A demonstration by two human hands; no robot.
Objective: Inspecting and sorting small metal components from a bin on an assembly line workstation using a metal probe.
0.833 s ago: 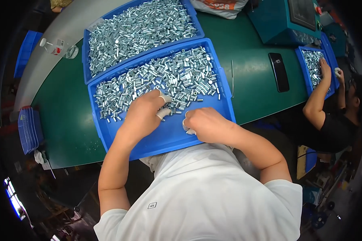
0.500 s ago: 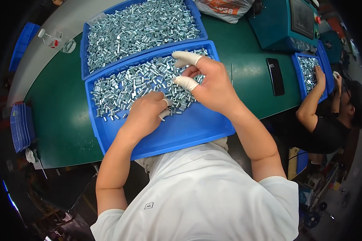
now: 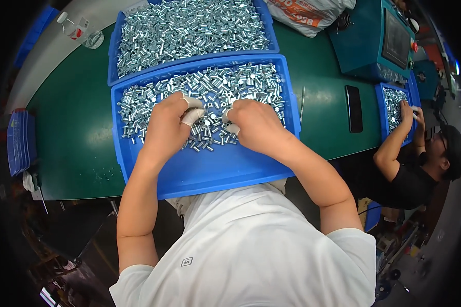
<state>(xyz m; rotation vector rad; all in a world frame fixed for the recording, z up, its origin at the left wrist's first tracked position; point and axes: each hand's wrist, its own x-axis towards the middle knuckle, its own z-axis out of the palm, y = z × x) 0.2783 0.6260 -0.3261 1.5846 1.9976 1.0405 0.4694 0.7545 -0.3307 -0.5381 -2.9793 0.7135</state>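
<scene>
Small shiny metal sleeves, which look like rivet nuts, lie loose in the near blue tray. Over the middle of this heap my left hand is bent inward, its thumb and forefinger in white finger cots and drawn close together. Facing it, a short gap away, my right hand has its cot-covered fingers curled down at the sleeves. Whatever either set of fingertips pinches is too small or hidden to make out. The near strip of the tray floor shows bare blue.
A second blue tray heaped with sleeves adjoins the far side. On the green table are a phone and a teal machine. A bottle lies far left, stacked blue bins left. A co-worker handles another tray.
My right hand has come down from above the heap, its spread fingers now curled in. My left hand has moved up and left. The whole view has shifted slightly.
</scene>
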